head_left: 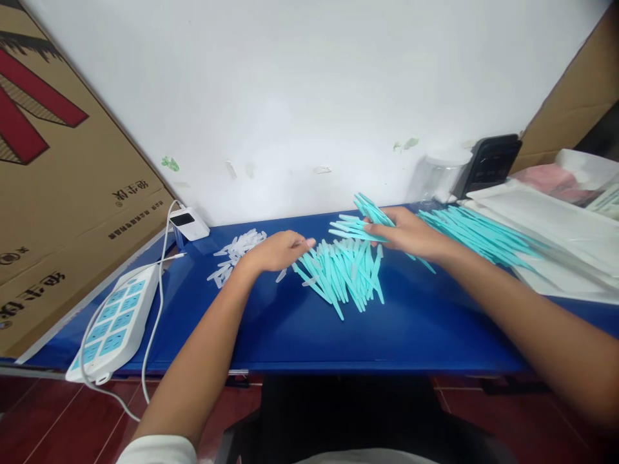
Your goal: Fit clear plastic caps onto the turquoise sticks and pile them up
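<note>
My right hand [403, 233] is wrapped round a fanned bunch of slim, tapered turquoise sticks [355, 227] just above the table. Below it and to the left lies a pile of similar turquoise sticks [345, 270], several with frosted, see-through caps on their ends. At the pile's left edge, my left hand [285, 250] has its fingers curled together, and whatever they may hold is hidden. A heap of small see-through caps [236, 251] lies left of that hand. Beyond my right wrist, more turquoise sticks [478, 233] are spread out side by side.
On the blue table [309, 341], a white power strip [113, 322] with a cable and a small white device [189, 223] stand left. White packaging [565, 238], a clear jar [442, 174] and a black device [491, 164] stand right. A white wall rises behind.
</note>
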### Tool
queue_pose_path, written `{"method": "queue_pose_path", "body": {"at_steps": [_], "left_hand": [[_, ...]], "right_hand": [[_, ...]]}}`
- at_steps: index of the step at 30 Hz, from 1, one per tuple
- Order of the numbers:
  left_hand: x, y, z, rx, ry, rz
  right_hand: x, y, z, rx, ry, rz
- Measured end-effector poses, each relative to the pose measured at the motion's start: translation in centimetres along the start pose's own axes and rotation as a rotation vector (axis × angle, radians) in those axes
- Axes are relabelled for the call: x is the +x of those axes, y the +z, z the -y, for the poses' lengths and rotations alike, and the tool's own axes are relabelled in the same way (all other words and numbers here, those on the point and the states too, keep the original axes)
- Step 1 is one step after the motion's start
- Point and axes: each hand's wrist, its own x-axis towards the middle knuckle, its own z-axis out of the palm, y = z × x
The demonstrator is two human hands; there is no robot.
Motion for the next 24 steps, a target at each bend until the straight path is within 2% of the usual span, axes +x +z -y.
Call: {"method": "queue_pose_path", "body": {"at_steps": [3, 7, 11, 18, 24], "left_hand": [[-0.23, 0.55, -0.45, 0.050, 0.020, 0.092], [-0.39, 0.90, -0.38, 0.086, -0.005, 0.059], [-0.50, 0.76, -0.13, 0.116, -0.031, 0.095], [-0.32, 0.51, -0.96, 0.191, -0.108, 0.318], [-0.51, 0.06, -0.94, 0.179, -0.042, 0.407]], "right_hand": [[0.09, 0.03, -0.01, -0.003, 0.009, -0.005], [0.10, 0.23, -0.12, -0.050, -0.002, 0.013], [-0.07, 0.42, 0.00, -0.073, -0.007, 0.007], [-0.03, 0.56, -0.09, -0.080, 0.004, -0.014], [0.01, 0.48, -0.25, -0.073, -0.003, -0.007]]}}
